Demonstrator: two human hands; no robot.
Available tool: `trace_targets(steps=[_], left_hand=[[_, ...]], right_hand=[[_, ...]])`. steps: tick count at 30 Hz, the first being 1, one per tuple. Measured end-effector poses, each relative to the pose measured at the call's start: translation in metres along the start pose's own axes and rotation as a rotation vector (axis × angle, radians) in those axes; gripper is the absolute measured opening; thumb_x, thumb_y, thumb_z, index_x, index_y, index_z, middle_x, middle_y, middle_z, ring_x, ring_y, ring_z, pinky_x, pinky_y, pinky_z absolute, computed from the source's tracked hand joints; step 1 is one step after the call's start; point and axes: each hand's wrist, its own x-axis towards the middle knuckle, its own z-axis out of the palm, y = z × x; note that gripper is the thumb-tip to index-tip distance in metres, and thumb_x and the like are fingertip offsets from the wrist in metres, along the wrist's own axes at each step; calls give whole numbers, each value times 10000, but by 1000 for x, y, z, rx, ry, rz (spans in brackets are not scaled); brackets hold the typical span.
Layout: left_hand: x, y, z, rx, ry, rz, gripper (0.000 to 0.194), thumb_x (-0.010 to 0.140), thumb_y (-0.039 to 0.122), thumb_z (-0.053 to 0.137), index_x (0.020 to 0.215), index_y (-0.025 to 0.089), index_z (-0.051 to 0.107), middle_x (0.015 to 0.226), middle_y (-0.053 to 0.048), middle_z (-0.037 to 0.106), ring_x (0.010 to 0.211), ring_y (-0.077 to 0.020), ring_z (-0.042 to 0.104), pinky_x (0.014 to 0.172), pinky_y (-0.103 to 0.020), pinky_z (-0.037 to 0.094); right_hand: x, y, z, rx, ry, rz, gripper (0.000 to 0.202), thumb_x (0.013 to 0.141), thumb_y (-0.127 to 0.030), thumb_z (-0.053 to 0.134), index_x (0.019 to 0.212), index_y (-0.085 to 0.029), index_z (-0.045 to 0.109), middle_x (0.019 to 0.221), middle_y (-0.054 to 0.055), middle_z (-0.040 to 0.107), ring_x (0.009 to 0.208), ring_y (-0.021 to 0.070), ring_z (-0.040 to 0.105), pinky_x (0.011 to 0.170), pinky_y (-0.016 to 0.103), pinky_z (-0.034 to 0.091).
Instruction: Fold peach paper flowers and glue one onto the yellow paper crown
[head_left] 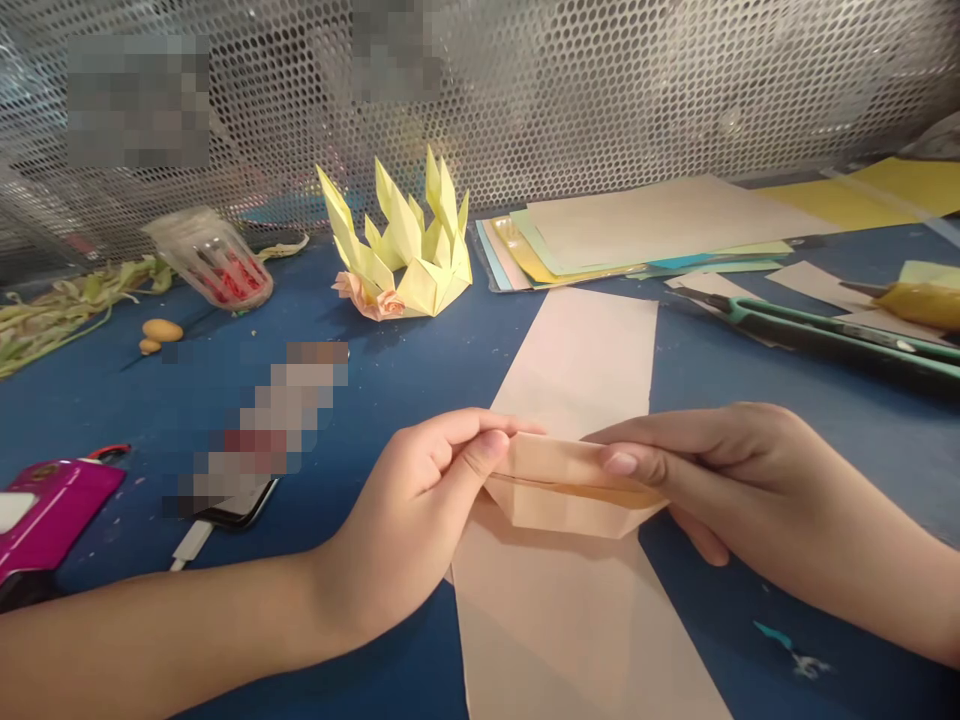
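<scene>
A small folded piece of pale peach paper [570, 490], boat-like in shape, is held level between both hands. My left hand [442, 490] pinches its left end between thumb and fingers. At its right end my right hand [697, 470] grips the upper edge, thumb in front, with one finger showing below. Beneath the folded piece lies a long pale paper strip [585, 350], running from the front edge of view toward the paper stack. The fingers behind the folded piece are partly hidden.
On the blue table [420, 380] stand a yellow folded-paper crown [420, 265] and a glass jar [217, 265]. A paper stack [637, 230] lies at the back, green-handled scissors [817, 325] at right. Left are a phone [244, 505] with a cable and a magenta object [64, 510]. Perforated metal stands behind.
</scene>
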Motion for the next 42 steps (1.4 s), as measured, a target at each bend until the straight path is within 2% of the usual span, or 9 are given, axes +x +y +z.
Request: trace_targets(steps=[4,8,12,16,18,23,33,38,42], left_hand=[[-1,-1,0,19,-45,-28,255,1023,483,752,1124,274,858,993,0,860,940,-182,791,777,-201,587],[-4,2,-1,134,-44,73,198,995,392,800,889,249,887,875,-4,868,858,-197,819,722,-212,610],[-13,-6,-1,431,-42,520,142,1044,272,753,1008,266,891,1047,7,892,985,-177,855,910,-212,651],[-16,-28,3,792,-40,1160,323,1153,149,508,1117,146,830,1213,-33,863,1146,-160,819,1165,-263,568],[-16,-34,5,840,0,1279,492,1174,121,367,1011,115,831,1129,-52,880,1080,-168,835,1151,-269,580],[-19,-24,0,1021,-167,1162,259,1073,132,631,912,103,832,1085,-76,885,1058,-220,842,1048,-291,659],[-35,-20,2,1192,-68,1085,237,995,92,690,782,179,747,772,-38,771,789,-210,769,816,-337,676],[-21,-16,-2,1142,-137,1041,311,1010,46,620,739,191,670,707,-5,664,650,-171,603,627,-311,550],[-9,-14,-1,933,-194,824,168,1020,64,645,910,186,678,873,8,692,818,-171,633,770,-307,535]], right_hand=[[-1,0,-1,-38,-30,-25,512,971,-706,660,786,-260,831,426,-70,391,374,94,346,415,261,288],[-3,8,-5,-307,-29,-466,267,1075,-430,645,967,-289,844,567,-50,620,462,103,514,455,254,381],[-6,18,-16,-643,112,-959,178,1057,-289,694,1207,-351,766,661,-51,635,572,161,562,593,348,452],[0,19,-28,-770,-69,-1173,145,1089,-149,618,1120,-232,732,809,-32,741,684,150,616,729,359,499],[5,16,-32,-769,-215,-1198,177,1133,-236,562,1087,-171,720,872,13,762,750,160,632,763,355,511],[16,9,-32,-631,-508,-1000,355,1171,-354,438,994,-182,693,928,60,737,797,188,618,756,347,487],[12,4,-24,-617,-535,-809,267,1045,-136,542,797,-211,607,807,-9,612,724,150,501,741,305,426],[9,12,-18,-623,-469,-798,286,1122,-300,557,856,-220,625,833,-13,618,747,158,514,727,329,398],[5,14,-15,-634,-452,-721,334,1100,-348,618,795,-214,631,825,-13,597,764,151,538,737,329,403]])
